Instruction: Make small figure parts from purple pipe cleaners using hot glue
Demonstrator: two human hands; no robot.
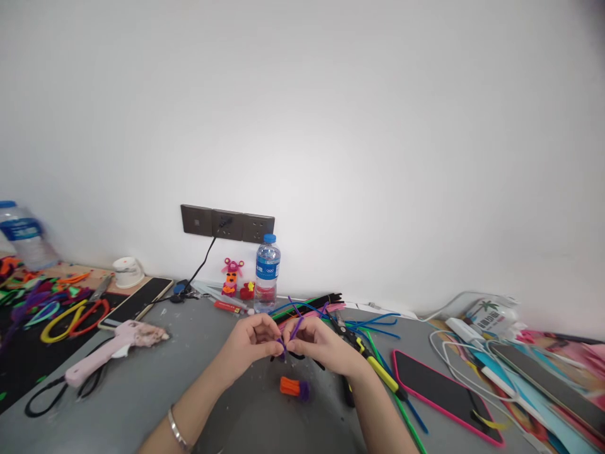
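Just the head view here, so everything below is from that.

Your left hand and right hand are pulled in close together over the grey table, fingertips nearly meeting. Both are pinched on the same purple pipe cleaner. Its loose end sticks up between your thumbs, and the lower bit is hidden behind your fingers. I can't tell how it's bent down there. There's a silver bracelet on your left wrist.

Just below your hands, on the side nearer you, an orange and purple bundle lies on the table, not touching either hand.

Right beside your right hand, on its outer side, are yellow-handled cutters, partly tucked under your wrist. Further out that way lies a phone in a pink case, screen up, then a tangle of white cables.

Beyond your fingertips there's a heap of pipe cleaners in black, green, blue and pink. A water bottle stands upright just past it, by the wall. Next to the bottle is a little pipe cleaner figure.

Off past your left hand, well apart from it, a pink glue gun lies on its side. A second phone lies beyond that.
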